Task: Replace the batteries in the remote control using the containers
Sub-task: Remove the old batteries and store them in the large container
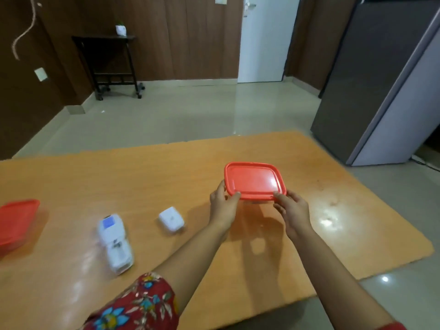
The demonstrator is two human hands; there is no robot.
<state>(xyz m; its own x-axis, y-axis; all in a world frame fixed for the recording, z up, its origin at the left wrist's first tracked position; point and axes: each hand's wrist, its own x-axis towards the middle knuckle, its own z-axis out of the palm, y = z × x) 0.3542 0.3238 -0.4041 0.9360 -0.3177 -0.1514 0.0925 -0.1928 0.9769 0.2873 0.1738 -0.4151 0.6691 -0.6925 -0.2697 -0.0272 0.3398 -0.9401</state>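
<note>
Both hands grip red-lidded container (254,181) above orange table (166,167): left hand (223,206) fingers clamped on left edge, right hand (291,209) on near right corner. Lid closed; contents hidden. Second red container (16,220) at far left, contents unclear. White remote (114,242) lies between, detached battery cover (171,219) nearby.

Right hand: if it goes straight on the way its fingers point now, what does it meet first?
The right hand already touches the red container it holds with the left hand. Beyond that lies only bare table, then floor, though depth is unclear.

No text legible — perhaps blur.
</note>
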